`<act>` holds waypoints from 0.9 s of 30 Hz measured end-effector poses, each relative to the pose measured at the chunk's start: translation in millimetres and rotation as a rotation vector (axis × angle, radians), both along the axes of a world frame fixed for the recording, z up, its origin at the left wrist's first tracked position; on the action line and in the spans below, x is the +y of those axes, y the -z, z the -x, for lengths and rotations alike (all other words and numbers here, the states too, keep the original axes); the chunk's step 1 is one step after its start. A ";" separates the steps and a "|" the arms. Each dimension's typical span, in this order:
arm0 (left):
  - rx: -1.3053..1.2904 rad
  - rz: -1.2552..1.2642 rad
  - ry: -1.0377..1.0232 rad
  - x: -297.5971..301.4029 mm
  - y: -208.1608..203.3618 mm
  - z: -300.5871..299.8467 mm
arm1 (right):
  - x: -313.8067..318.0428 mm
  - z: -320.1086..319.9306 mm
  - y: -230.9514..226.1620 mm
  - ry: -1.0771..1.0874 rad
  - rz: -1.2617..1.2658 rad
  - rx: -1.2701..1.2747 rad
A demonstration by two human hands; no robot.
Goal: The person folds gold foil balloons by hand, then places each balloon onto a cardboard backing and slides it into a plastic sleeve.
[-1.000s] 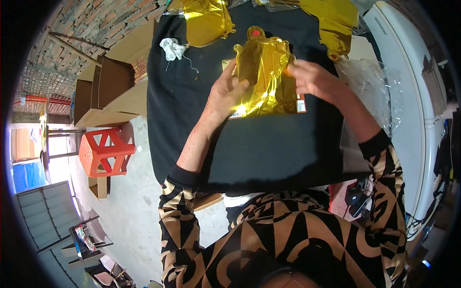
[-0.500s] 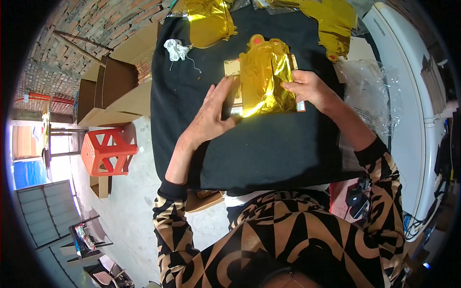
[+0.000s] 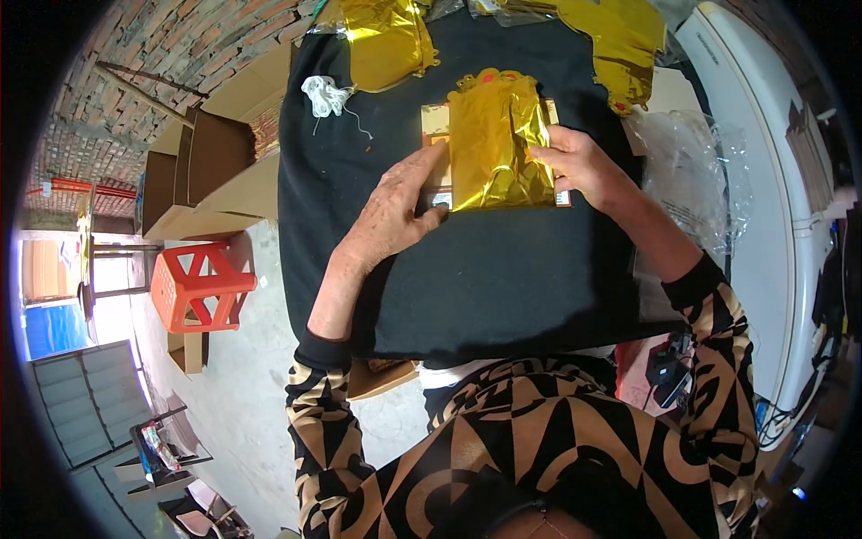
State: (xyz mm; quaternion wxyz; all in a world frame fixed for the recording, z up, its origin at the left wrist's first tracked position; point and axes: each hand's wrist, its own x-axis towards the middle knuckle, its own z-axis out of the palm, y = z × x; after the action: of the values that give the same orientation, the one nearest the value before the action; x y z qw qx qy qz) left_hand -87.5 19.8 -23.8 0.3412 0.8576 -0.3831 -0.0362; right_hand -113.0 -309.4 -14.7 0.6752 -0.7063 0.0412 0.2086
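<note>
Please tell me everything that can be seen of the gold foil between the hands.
The gold foil is shiny, thin-looking, creased and roughly rectangular. Rounded lobes with red spots stick out at the far end. It lies flat over a card on the black cloth. The right hand touches its right edge; whether the left hand, beside its left edge, touches it is unclear.

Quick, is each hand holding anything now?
Left hand: open, at the left edge of the printed card.
Right hand: on the right edge of the gold foil; grip unclear.
</note>
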 end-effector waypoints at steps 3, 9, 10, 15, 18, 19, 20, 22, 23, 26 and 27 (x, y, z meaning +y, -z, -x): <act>-0.035 0.007 -0.011 -1.3 0.9 -2.0 | 0.0 -1.0 4.7 0.037 0.013 0.002; -0.046 -0.033 -0.028 -2.1 2.2 -1.8 | 2.2 -6.5 1.5 0.046 0.036 0.000; -0.051 -0.038 -0.032 -1.7 2.7 -1.6 | 2.2 -7.2 1.7 0.038 0.054 -0.007; -0.039 -0.034 -0.027 -0.1 1.6 -3.2 | 1.5 -12.8 13.0 0.024 -0.013 -0.040; 0.015 -0.068 -0.027 0.3 0.7 -4.4 | -0.5 -18.1 23.2 0.020 -0.041 -0.079; 0.008 -0.070 -0.027 -0.1 0.5 -4.7 | -0.7 -18.9 25.1 0.022 -0.050 -0.095; 0.002 -0.073 -0.027 -0.7 0.2 -5.2 | -1.0 -19.2 26.7 0.023 -0.049 -0.096; -0.035 -0.062 -0.013 -1.4 0.1 -5.1 | 0.1 -19.0 26.7 0.028 -0.038 -0.107; -0.073 -0.052 0.001 -2.4 -0.2 -5.4 | -0.3 -18.6 25.7 0.030 -0.036 -0.107; -0.080 -0.057 0.002 -3.4 -0.7 -5.5 | 8.0 -15.0 8.8 0.065 -0.035 -0.058; -0.079 -0.058 0.001 -3.6 -1.1 -6.6 | 11.2 -13.0 -1.3 0.094 -0.012 -0.026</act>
State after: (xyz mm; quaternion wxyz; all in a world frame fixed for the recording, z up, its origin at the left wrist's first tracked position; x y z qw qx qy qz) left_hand -80.9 16.2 -22.8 0.3008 0.8676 -0.3958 -0.0135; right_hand -100.0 -298.2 -13.5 0.6889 -0.7023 0.0643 0.1675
